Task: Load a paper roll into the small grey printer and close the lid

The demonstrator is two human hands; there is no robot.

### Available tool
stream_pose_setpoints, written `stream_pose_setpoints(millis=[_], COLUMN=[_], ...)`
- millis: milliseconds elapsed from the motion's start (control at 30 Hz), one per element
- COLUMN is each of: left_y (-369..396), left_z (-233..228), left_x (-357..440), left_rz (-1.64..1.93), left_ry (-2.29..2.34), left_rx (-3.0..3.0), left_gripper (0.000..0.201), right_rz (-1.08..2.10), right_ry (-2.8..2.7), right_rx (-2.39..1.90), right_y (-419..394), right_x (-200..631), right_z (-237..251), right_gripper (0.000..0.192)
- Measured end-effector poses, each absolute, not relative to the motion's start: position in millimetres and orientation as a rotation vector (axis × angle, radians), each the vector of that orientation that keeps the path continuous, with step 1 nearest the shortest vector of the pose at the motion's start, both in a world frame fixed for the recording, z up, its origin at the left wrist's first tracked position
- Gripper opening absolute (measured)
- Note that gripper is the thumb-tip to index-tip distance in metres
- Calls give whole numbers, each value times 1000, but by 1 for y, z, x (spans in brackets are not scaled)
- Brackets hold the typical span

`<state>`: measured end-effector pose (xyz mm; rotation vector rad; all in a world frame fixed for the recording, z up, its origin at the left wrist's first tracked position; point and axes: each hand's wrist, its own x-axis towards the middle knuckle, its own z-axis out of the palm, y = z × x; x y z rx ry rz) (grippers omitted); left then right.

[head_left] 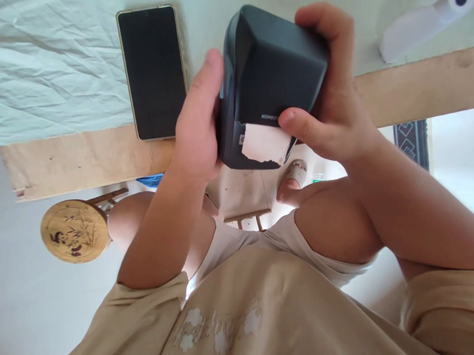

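Between my two hands I hold a black label printer [281, 65] marked NIIMBOT, tilted above the table edge. White paper [265, 143] with a torn end sticks out of its slot. My left hand [201, 116] is closed on the printer's left side, its thumb up along the casing. My right hand [335, 89] wraps round the right side, its thumb pressing near the paper slot and its fingers over the far corner. The undersides of both grips are hidden behind the printer.
A smartphone [153, 74] with a dark screen lies left of the printer. At the far right rests a white paper roll [422, 28], partly unrolled. The wooden table edge [83, 160] runs in front of me, with a round wooden stool [74, 231] below on the left.
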<state>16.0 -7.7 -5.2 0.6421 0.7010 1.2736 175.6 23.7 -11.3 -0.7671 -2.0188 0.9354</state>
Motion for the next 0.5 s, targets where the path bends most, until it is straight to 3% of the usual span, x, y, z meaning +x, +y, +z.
stream_pose_setpoints(millis=[167, 500], left_y=[-2, -5], left_z=[-15, 1], left_x=[13, 12], left_rz=[1480, 1399], left_ry=[731, 700], left_rx=[706, 703], left_gripper=[38, 33], right_rz=[965, 870], right_ry=[-2028, -2068], right_rx=[-781, -768], right_y=[25, 27], right_x=[177, 177], right_z=[-11, -8], right_gripper=[60, 69])
